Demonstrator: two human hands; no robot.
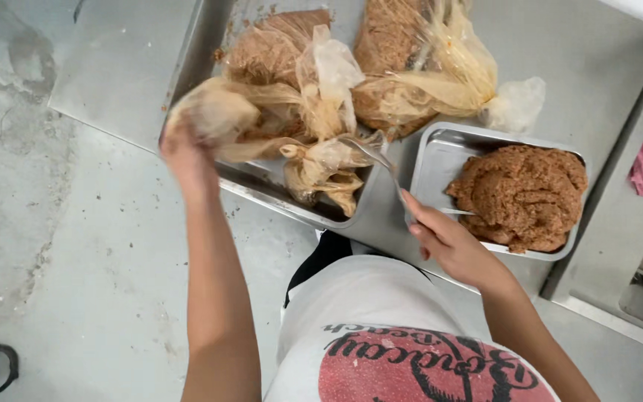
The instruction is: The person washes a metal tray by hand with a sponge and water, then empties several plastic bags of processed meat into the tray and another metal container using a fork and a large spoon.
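Atop steel counter (604, 67), brown paste tray (440, 152)

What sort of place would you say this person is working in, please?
Probably a commercial kitchen or food-prep room: a stainless steel counter, metal trays of brown minced paste, and bare concrete floor.

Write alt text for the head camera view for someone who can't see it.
Seen from above, a person's left hand grips an emptied, smeared plastic bag over a metal tray of crumpled bags, while the right hand holds a spoon. Beside it, a smaller steel pan holds a mound of brown paste on a steel counter.
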